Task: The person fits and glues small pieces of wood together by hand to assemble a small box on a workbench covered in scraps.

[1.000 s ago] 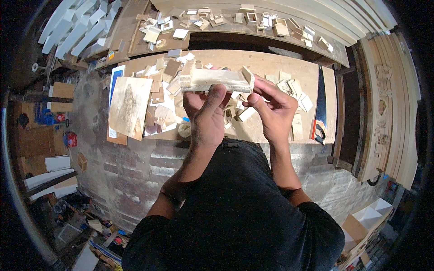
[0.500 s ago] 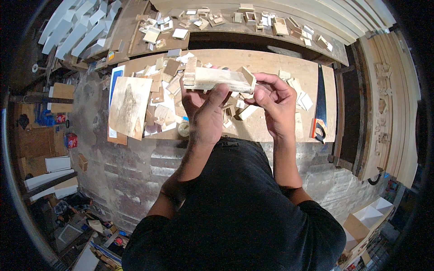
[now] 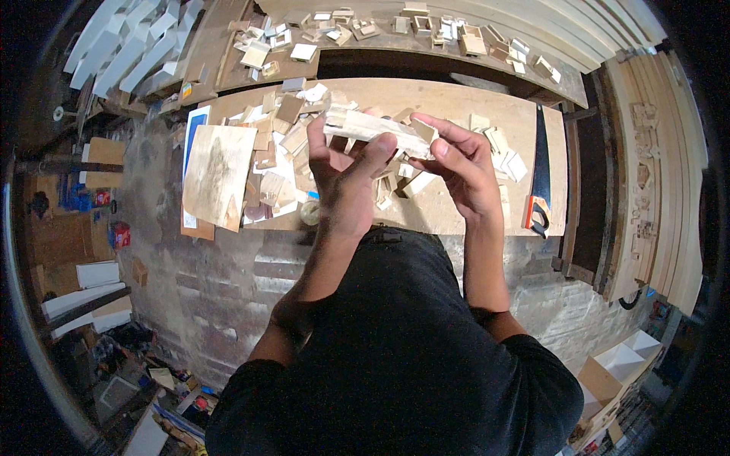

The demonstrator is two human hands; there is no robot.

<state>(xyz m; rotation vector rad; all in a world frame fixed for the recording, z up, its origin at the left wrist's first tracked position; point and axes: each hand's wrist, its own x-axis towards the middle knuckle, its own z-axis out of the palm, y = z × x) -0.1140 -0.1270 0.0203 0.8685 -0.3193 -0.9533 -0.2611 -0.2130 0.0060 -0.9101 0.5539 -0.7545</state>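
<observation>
Between my two hands, raised over the workbench [image 3: 449, 216], is a small pale wooden piece [image 3: 372, 128] built from several parts, with a block at its left end and a thin upright board at its right end. My left hand [image 3: 346, 171] is closed around its left part, thumb lying along the near side. My right hand [image 3: 465, 163] pinches the right end between thumb and fingers. The undersides of the piece and some fingertips are hidden. Below and left of it lie many loose wood offcuts [image 3: 289, 106].
A handsaw [image 3: 539, 163] with an orange and black handle lies at the bench's right. A larger stained board [image 3: 220, 175] lies at its left end. Small wooden boxes [image 3: 471, 42] crowd the shelf behind. Long planks [image 3: 669, 190] line the right side.
The wooden piece has tilted in my hands: its right end sits a little lower and its near face is turned more toward me. Both hands keep hold of it.
</observation>
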